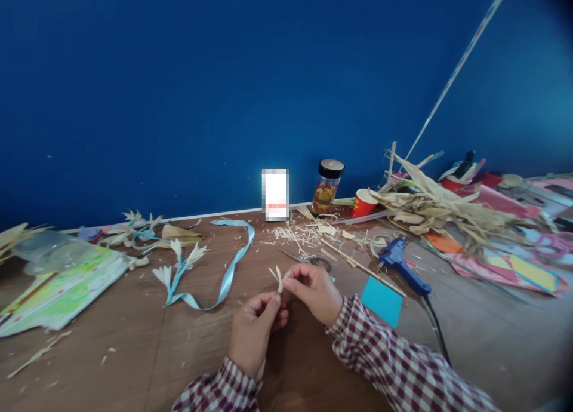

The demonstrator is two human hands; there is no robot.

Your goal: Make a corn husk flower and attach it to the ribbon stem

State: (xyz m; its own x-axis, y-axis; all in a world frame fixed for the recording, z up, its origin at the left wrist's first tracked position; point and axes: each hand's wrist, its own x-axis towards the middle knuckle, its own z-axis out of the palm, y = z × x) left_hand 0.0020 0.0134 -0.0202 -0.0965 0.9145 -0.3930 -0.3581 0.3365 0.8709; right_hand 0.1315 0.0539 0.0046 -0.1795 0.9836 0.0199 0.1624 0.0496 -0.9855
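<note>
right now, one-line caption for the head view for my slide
Both hands, left hand and right hand, pinch a small pale husk flower above the brown wooden table, beside a blue glue gun.

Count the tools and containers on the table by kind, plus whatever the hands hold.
Glue gun: 1
Scissors: 1
Jar: 1
Red cup: 1
Husk piece, pinched by left hand and right hand: 1
Total: 5
</note>
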